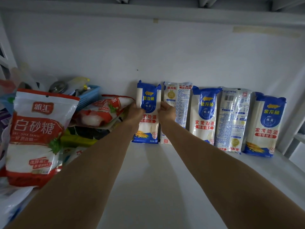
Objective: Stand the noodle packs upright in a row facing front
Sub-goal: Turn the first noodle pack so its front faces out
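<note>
Both hands hold the first pack [148,111], the one at the left end of the row near the middle of the frame. The left hand [134,113] grips its left edge and the right hand [165,111] grips its right edge, so the two hands are clamped on this one pack. It stands up with its blue front showing.

To do this step well, I would set the bottom flat on the shelf [156,179], lean the top on the back wall [148,55], and let go slowly so it does not tip.

Five packs stand in the row along the wall. The second pack [179,100] and the fourth pack [232,119] show their backs, with small print. The fourth also looks upside down. The third pack [205,114] and the fifth pack [265,124] face front. So two packs likely need turning.

Room is tight on the left. A red bag [102,113] lies just beside the first pack, and a big sugar bag [36,134] stands at the left of the frame. The packs touch or nearly touch each other. In front, the shelf is wide open, so a pack can be pulled forward, turned there, and put back. At the right edge, the fifth pack is near the shelf side.
</note>
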Demonstrator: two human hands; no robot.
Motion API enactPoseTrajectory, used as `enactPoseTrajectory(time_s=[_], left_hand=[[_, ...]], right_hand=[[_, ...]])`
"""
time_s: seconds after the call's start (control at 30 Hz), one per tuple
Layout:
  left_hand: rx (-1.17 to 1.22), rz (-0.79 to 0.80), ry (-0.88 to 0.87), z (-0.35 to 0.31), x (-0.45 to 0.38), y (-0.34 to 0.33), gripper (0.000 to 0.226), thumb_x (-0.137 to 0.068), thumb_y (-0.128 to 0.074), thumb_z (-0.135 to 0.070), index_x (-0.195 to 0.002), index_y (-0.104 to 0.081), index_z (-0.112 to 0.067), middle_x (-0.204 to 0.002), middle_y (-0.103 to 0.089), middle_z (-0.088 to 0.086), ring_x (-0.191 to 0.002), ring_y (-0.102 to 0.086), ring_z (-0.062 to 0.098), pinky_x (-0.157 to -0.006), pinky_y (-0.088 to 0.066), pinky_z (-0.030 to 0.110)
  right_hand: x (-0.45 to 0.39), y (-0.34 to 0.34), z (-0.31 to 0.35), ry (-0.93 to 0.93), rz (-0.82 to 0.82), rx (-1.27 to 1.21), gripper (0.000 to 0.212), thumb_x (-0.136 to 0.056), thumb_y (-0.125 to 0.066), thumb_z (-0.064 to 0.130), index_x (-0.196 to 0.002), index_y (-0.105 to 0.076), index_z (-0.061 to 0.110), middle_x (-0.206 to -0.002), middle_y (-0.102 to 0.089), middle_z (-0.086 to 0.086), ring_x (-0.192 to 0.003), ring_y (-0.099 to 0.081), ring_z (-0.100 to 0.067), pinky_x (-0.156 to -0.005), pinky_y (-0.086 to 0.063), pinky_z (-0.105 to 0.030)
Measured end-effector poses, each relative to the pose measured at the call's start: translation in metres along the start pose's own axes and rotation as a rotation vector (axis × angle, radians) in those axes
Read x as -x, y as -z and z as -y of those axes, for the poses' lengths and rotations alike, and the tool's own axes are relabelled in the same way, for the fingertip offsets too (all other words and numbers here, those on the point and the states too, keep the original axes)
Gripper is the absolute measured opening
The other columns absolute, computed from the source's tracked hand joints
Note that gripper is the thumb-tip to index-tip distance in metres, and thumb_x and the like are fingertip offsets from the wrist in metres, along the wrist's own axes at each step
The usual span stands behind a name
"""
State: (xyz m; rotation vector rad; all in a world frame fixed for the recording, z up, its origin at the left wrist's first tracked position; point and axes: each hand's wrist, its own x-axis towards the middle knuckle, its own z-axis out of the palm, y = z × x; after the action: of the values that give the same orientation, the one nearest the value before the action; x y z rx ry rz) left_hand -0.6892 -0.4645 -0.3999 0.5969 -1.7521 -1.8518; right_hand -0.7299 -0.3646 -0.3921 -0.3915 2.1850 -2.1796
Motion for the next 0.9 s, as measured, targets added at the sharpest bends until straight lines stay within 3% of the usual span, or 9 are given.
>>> enactPoseTrajectory(time_s=[0.17, 0.3, 0.37, 0.4, 0.47, 0.53, 0.67, 0.77, 0.9], left_hand=[[-0.117, -0.068, -0.081, 0.004, 0.004, -0.007, 0.041, -0.091, -0.058, 0.0, -0.13, -0.05, -0.011, -0.126, -0.063, 0.012, -0.116, -0.062, 0.027, -0.096, -0.054, 0.042], [-0.375, -0.293, -0.443, 0.014, 0.025, -0.015, 0.053, -0.085, -0.06, 0.002, -0.135, -0.045, -0.004, -0.134, -0.053, 0.016, -0.128, -0.051, 0.026, -0.101, -0.048, 0.031], [-0.444, -0.35, -0.627, 0.02, 0.04, -0.02, 0.045, -0.083, -0.058, -0.001, -0.128, -0.052, -0.004, -0.127, -0.057, 0.016, -0.119, -0.055, 0.025, -0.093, -0.048, 0.025], [-0.429, -0.294, -0.663, 0.022, 0.048, -0.022, 0.036, -0.086, -0.057, -0.003, -0.122, -0.057, -0.003, -0.122, -0.061, 0.015, -0.113, -0.058, 0.023, -0.091, -0.05, 0.026], [-0.357, -0.062, -0.574, 0.026, 0.062, -0.032, 0.025, -0.093, -0.054, -0.006, -0.116, -0.061, -0.002, -0.117, -0.067, 0.014, -0.11, -0.063, 0.022, -0.096, -0.052, 0.032], [-0.326, 0.113, -0.431, 0.03, 0.064, -0.044, 0.028, -0.096, -0.05, -0.009, -0.122, -0.06, -0.004, -0.123, -0.067, 0.012, -0.117, -0.061, 0.024, -0.103, -0.05, 0.042], [-0.325, 0.117, -0.244, 0.034, 0.05, -0.072, 0.041, -0.091, -0.044, -0.013, -0.131, -0.053, -0.007, -0.133, -0.061, 0.012, -0.123, -0.057, 0.031, -0.106, -0.045, 0.046], [-0.303, 0.082, -0.056, 0.037, 0.031, -0.087, 0.052, -0.087, -0.052, -0.02, -0.137, -0.044, -0.007, -0.138, -0.056, 0.014, -0.125, -0.055, 0.034, -0.107, -0.044, 0.046], [-0.226, 0.092, 0.042, 0.043, 0.012, -0.095, 0.07, -0.077, -0.062, -0.025, -0.14, -0.041, -0.004, -0.14, -0.054, 0.016, -0.127, -0.055, 0.034, -0.108, -0.045, 0.047]], right_hand=[[0.002, -0.001, 0.0, 0.022, -0.012, 0.083, 0.03, -0.095, -0.043, 0.002, -0.111, -0.068, 0.01, -0.114, -0.071, -0.009, -0.094, -0.068, -0.023, -0.076, -0.059, -0.034], [0.019, 0.003, 0.004, 0.228, -0.162, 0.276, 0.025, -0.095, -0.046, 0.011, -0.102, -0.07, 0.012, -0.102, -0.072, -0.004, -0.082, -0.066, -0.017, -0.056, -0.049, -0.022], [0.03, 0.009, 0.002, 0.312, -0.283, 0.333, 0.022, -0.095, -0.048, 0.016, -0.104, -0.068, 0.016, -0.109, -0.065, -0.001, -0.086, -0.063, -0.017, -0.061, -0.044, -0.023], [0.034, 0.014, 0.0, 0.335, -0.336, 0.342, 0.02, -0.095, -0.048, 0.017, -0.105, -0.066, 0.017, -0.112, -0.063, -0.001, -0.09, -0.062, -0.018, -0.065, -0.045, -0.026], [0.039, 0.025, -0.006, 0.33, -0.401, 0.36, 0.021, -0.095, -0.048, 0.015, -0.109, -0.063, 0.017, -0.116, -0.059, -0.002, -0.095, -0.062, -0.02, -0.07, -0.047, -0.03], [0.039, 0.036, -0.013, 0.281, -0.408, 0.382, 0.025, -0.095, -0.046, 0.014, -0.114, -0.061, 0.017, -0.119, -0.057, -0.005, -0.099, -0.062, -0.024, -0.073, -0.048, -0.032], [0.037, 0.051, -0.023, 0.166, -0.316, 0.422, 0.034, -0.098, -0.041, 0.018, -0.128, -0.057, 0.019, -0.129, -0.052, -0.009, -0.109, -0.059, -0.028, -0.076, -0.042, -0.029], [0.033, 0.06, -0.026, 0.13, -0.253, 0.406, 0.038, -0.099, -0.041, 0.017, -0.135, -0.055, 0.02, -0.135, -0.049, -0.008, -0.114, -0.058, -0.027, -0.081, -0.039, -0.026], [0.032, 0.067, -0.025, 0.133, -0.181, 0.443, 0.041, -0.099, -0.042, 0.018, -0.137, -0.053, 0.024, -0.138, -0.047, -0.005, -0.116, -0.058, -0.025, -0.089, -0.044, -0.029]])
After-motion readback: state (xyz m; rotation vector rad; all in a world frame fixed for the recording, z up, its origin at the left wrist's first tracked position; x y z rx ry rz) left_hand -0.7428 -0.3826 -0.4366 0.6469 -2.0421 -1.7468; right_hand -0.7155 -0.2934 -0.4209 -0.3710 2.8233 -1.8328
